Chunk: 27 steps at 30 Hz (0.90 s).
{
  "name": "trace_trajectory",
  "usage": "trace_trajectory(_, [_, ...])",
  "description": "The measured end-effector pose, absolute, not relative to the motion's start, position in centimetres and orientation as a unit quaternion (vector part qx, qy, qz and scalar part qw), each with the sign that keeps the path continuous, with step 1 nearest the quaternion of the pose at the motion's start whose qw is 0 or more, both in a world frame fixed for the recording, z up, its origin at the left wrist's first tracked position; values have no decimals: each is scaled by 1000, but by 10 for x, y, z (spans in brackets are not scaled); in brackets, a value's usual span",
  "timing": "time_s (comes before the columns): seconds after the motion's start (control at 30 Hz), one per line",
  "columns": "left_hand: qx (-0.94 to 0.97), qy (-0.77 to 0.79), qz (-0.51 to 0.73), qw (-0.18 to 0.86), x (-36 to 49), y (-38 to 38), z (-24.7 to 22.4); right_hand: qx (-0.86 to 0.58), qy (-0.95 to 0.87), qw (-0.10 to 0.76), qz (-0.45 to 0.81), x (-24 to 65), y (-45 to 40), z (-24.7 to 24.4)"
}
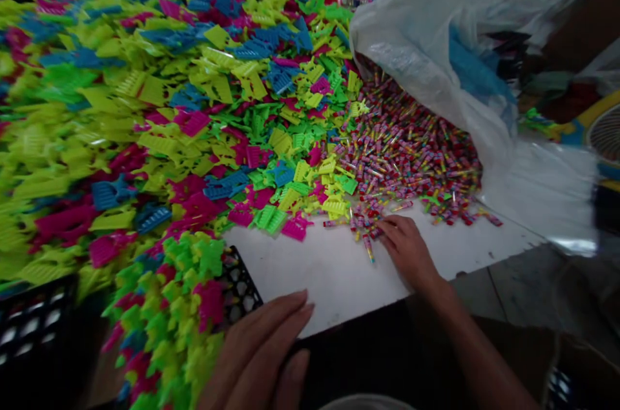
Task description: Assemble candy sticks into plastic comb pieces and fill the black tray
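Holds left hand (261, 358) with fingers extended and thumb apart by the worktop's (300, 268) front edge; narrows right hand (409, 252) at loose tubes (368, 248) farther in, cannot tell whether gripping. Should handle light, stiff, slick: best pinched mid-barrel. Find more heaped behind, beside plastic pieces (194, 118).

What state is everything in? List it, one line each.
Small tubes: heaped, some scattered.
Plastic bag: mouth open.
Plastic pieces: loosely piled.
Left hand: open, fingers extended.
Right hand: at the tubes; grip unclear.
Black tray beside left hand: partly covered.
White board: flat, partly covered.
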<state>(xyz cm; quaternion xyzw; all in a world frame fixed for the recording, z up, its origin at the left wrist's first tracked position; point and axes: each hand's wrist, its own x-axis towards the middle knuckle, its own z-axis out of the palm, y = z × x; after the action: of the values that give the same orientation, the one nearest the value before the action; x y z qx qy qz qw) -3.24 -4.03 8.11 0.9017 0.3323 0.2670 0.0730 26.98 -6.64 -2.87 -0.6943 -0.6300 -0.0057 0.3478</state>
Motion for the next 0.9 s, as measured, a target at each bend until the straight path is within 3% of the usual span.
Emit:
trace_trajectory(0.13, [893, 320, 282, 146, 34, -39, 35, -675, -629, 384, 11, 278, -59, -31])
trace_trajectory(0.23, [883, 337, 274, 175, 44, -34, 15, -760, -514, 389, -83, 313, -67, -23])
trace_trajectory(0.33, [880, 332, 274, 202, 34, -36, 14, -861, -391, 288, -152, 353, -67, -14])
trace_trajectory(0.43, [877, 322, 285, 212, 26, -40, 22, -909, -343, 214, -106, 373, -58, -13])
trace_trajectory(0.7, [880, 322, 278, 211, 15, -40, 24, -795, -381, 468, -67, 376, -60, -23])
trace_trajectory(0.8, [878, 328, 278, 213, 12, -38, 24, -775, -406, 474, -101, 388, -64, -20])
trace_trajectory(0.9, [871, 336, 279, 226, 14, -36, 21, -789, -456, 391, -131, 397, -65, -21])
